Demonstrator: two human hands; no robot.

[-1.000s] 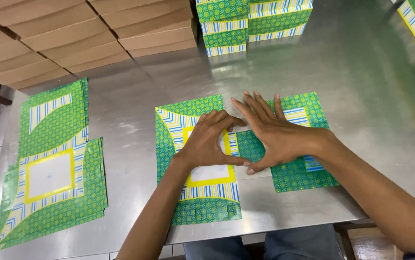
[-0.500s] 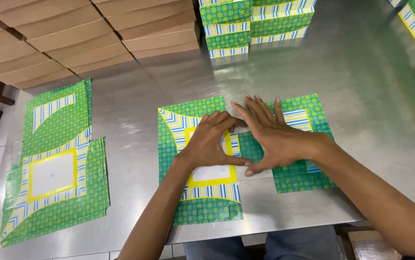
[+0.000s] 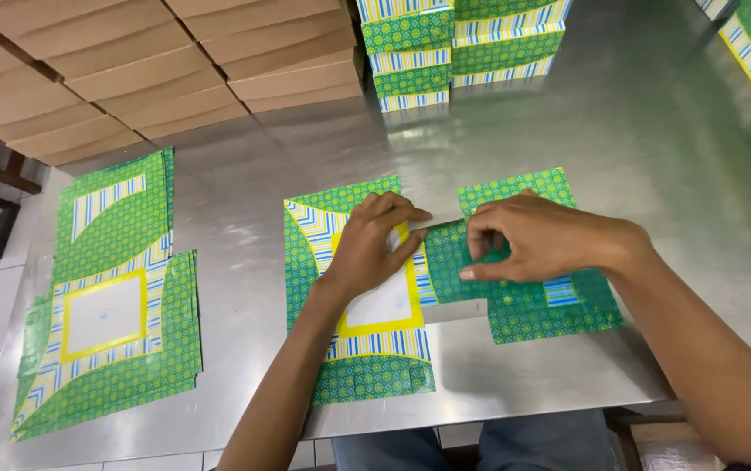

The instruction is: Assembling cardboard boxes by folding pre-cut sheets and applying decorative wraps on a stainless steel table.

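blank: flat green printed carton sheet (image 3: 360, 305) with a white window, lying on the steel table (image 3: 654, 157), dead centre in front of the person
long axis: runs away from the body, near edge to far edge
side panel: green flap (image 3: 523, 301) off the sheet's right edge, partly lifted
left hand (image 3: 373, 249): on the sheet's upper right, beside the fold line; fingers curled, pressing down, gripping nothing I can see
right hand (image 3: 536, 240): on the flap; fingers bent, thumb tucked under its inner edge, pinching the card
relation: fold line sits between both hands; flap lies right of it, so right hand is nearer
spares: stack of flat sheets (image 3: 105, 296) far left; finished boxes (image 3: 458, 48) at the far edge
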